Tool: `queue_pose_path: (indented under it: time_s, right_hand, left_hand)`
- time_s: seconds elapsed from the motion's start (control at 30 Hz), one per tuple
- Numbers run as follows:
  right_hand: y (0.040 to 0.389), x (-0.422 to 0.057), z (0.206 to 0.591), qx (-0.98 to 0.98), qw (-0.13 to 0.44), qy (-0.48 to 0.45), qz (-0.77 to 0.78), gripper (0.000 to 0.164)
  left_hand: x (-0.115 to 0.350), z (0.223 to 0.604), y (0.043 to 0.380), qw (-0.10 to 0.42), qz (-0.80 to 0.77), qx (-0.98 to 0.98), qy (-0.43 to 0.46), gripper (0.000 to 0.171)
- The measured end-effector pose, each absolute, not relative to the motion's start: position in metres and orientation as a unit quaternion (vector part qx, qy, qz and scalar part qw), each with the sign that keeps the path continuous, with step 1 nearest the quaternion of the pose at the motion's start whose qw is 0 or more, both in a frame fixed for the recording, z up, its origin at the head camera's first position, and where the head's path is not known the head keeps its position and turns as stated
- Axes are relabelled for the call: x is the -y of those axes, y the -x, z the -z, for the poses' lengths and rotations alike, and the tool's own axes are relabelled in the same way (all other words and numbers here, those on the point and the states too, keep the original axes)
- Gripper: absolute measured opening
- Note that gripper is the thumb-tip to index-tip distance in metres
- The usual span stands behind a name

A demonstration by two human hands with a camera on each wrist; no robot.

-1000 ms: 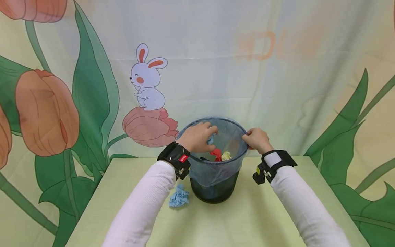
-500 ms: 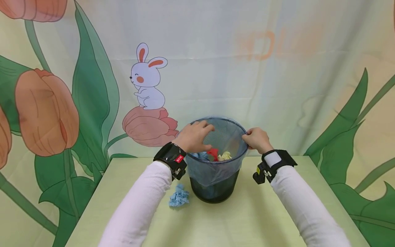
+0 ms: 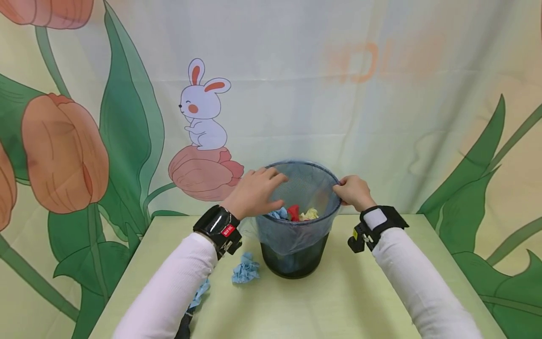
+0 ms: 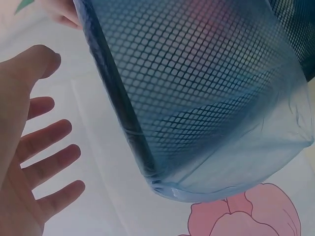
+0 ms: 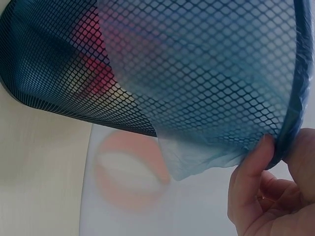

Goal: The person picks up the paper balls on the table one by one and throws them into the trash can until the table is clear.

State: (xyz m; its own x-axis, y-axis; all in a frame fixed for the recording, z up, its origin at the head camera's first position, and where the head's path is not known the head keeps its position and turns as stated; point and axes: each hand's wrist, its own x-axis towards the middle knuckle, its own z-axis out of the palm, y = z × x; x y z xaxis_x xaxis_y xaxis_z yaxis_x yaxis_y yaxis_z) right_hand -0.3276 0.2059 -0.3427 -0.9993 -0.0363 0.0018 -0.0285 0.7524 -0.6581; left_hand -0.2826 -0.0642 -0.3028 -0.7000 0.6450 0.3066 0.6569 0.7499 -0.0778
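Note:
A dark mesh waste bin (image 3: 292, 264) stands upright on the table, lined with a translucent blue bin bag (image 3: 296, 239) folded over its rim. Inside lie crumpled papers: blue paper (image 3: 279, 213), red paper (image 3: 293, 212) and pale yellow paper (image 3: 310, 214). My left hand (image 3: 253, 193) hovers at the bin's left rim, fingers spread and holding nothing; the left wrist view shows it apart from the rim. On the right side, my right hand (image 3: 353, 192) pinches the rim and bag between thumb and fingers, as the right wrist view (image 5: 266, 191) confirms.
Left of the bin's base, a crumpled blue paper (image 3: 245, 269) lies on the pale green table (image 3: 330, 306). Another blue paper (image 3: 201, 293) and a dark object (image 3: 185, 325) lie partly hidden by the left forearm. A printed curtain (image 3: 296, 94) hangs behind the table.
My left hand has let the blue paper drop into the bin and drawn back leftward. Another blue paper and a dark object now show beside the left forearm. My right hand stays put.

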Motion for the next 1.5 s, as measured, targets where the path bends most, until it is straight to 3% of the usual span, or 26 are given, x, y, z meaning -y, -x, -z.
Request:
queue_pose_path:
  time_s: [0.6, 1.07, 1.33, 1.5]
  right_hand:
    - [0.329, -0.206, 0.342, -0.936, 0.011, 0.004, 0.351, 0.026]
    - [0.33, -0.206, 0.342, -0.936, 0.013, 0.003, 0.351, 0.028]
    - [0.331, -0.203, 0.343, -0.936, 0.011, 0.007, 0.351, 0.027]
    - [0.331, -0.204, 0.342, -0.936, 0.012, 0.007, 0.352, 0.029]
  left_hand:
    - [0.089, 0.329, 0.246, 0.277, 0.058, 0.868, 0.407, 0.029]
    - [0.104, 0.381, 0.208, 0.243, 0.118, 0.888, 0.372, 0.029]
    - [0.108, 0.431, 0.19, 0.18, 0.13, 0.918, 0.329, 0.029]
    - [0.114, 0.457, 0.18, 0.15, 0.125, 0.926, 0.322, 0.037]
